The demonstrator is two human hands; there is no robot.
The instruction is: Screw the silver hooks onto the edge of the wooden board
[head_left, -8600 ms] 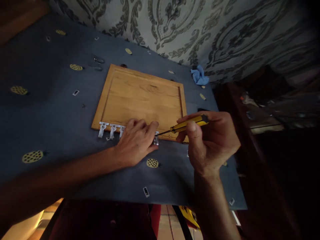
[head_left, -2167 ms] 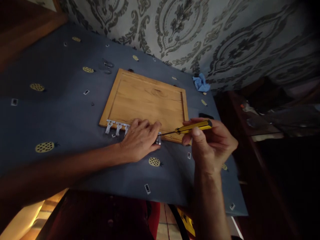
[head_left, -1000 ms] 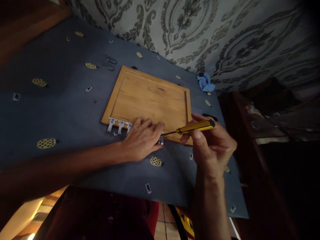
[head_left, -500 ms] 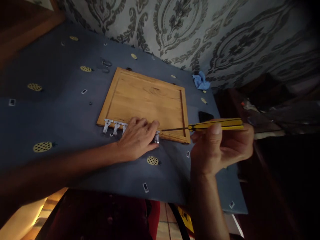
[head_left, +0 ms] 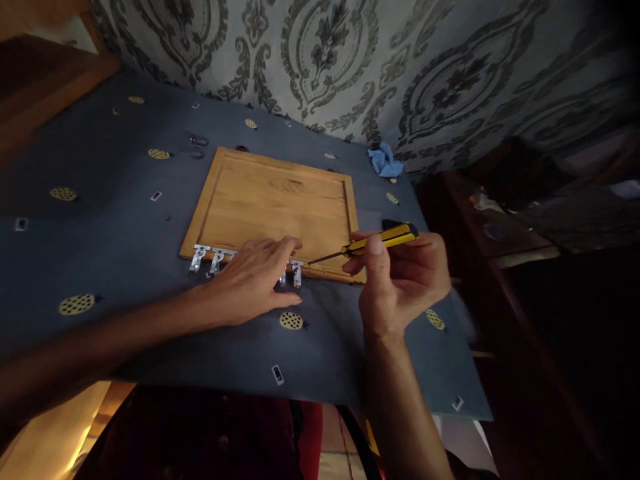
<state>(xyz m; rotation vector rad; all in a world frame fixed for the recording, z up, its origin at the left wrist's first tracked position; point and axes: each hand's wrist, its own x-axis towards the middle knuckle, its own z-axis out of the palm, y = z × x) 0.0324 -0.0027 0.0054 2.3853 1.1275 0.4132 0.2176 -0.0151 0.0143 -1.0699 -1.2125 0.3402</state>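
A framed wooden panel (head_left: 280, 200) lies flat on the blue tablecloth. Several metal hinges (head_left: 216, 261) line its near edge. My left hand (head_left: 255, 277) rests over the middle of that edge, thumb and fingers apart, partly covering the row. Just right of its thumb the last hinge (head_left: 297, 273) is in plain sight. My right hand (head_left: 405, 273) grips a yellow and black screwdriver (head_left: 383, 240), its tip pointing left at the panel's near edge beside that last hinge. Whether the tip touches the wood is too small to tell.
Blue crumpled cloth (head_left: 385, 161) sits at the table's back right. A dark object (head_left: 393, 225) lies behind the screwdriver. Pliers-like metal tools (head_left: 196, 140) are behind the panel at left. A patterned wall covering (head_left: 330, 53) borders the table's back.
My left hand has loosened and shifted left, uncovering the hinge at the right end. The screwdriver's handle is now tilted upward more, with its tip still near the edge. The view has shifted slightly.
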